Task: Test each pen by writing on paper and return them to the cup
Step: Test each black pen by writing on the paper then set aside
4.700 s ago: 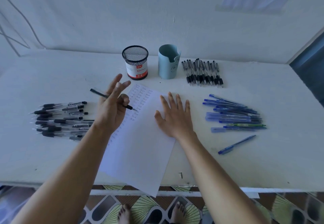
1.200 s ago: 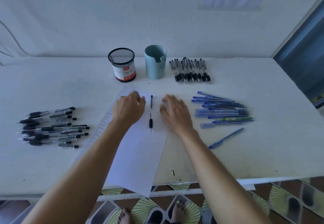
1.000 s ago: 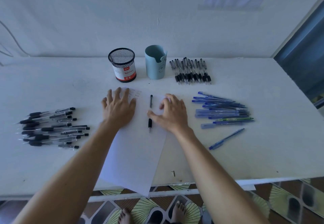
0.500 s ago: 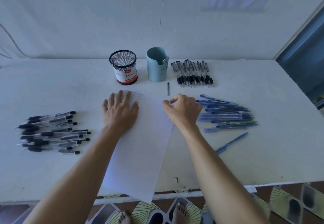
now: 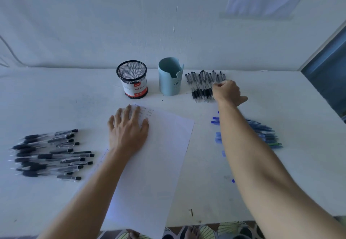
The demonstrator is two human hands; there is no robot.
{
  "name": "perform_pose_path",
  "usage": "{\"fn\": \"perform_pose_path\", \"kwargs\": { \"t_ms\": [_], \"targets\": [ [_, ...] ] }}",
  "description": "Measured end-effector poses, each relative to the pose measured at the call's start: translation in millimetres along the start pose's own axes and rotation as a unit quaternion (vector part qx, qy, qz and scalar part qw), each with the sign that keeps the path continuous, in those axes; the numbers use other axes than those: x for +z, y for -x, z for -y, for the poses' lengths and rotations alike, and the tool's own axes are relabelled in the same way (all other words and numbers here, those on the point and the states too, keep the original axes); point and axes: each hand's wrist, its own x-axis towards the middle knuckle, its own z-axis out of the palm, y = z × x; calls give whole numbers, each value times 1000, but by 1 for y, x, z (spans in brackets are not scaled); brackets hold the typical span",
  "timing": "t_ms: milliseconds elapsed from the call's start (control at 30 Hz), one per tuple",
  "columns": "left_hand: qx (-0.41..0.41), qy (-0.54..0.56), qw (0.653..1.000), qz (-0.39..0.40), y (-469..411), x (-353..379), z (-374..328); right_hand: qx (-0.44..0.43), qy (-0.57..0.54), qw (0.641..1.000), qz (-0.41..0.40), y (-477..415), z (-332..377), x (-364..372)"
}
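Head cam: left hand (image 5: 129,134) lies flat, fingers spread, on paper (image 5: 159,163) mid-table. Right hand (image 5: 227,92) reaches far to black pens (image 5: 201,83) beside blue cup (image 5: 170,81) — fingers curled, can't tell if gripping one. Mesh cup (image 5: 133,79) stands to its left w/ red-white label, "Ball…" readable.

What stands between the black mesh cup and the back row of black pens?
The pale blue cup, upright and apart from the mesh cup; the pens lie just beyond it. Head view.

Left hand (image 5: 129,132) lies flat on the paper (image 5: 155,163); right hand (image 5: 227,92) curls over black pens (image 5: 201,84) beside the blue cup (image 5: 170,77).
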Motion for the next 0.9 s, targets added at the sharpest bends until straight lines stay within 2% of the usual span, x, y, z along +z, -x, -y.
{"fn": "perform_pose_path", "kwargs": {
  "t_ms": [400, 467, 533, 600, 667, 767, 900],
  "targets": [
    [-1, 5, 1000, -3, 1, -2, -1, -36, 15, 999, -29, 18, -1, 0],
    [-1, 9, 1000, -3, 1, -3, -2, -91, -3, 995, -42, 37, 1, 2],
    [-2, 13, 1000, 1, 1, -4, -2, -214, -45, 974, -53, 69, 5, 8],
    [-1, 20, 1000, 3, 2, -5, -1, -325, -57, 944, -6, 107, 6, 20],
    [-5, 40, 999, 5, 2, -6, 1, -373, -13, 925, 66, 144, 2, 31],
    [-21, 119, 993, 6, 0, -16, 3, -395, 38, 911, 113, 181, -10, 42],
    [-86, 307, 948, 2, -3, -44, 18, -398, 96, 897, 168, 193, -22, 41]
  ]
}}
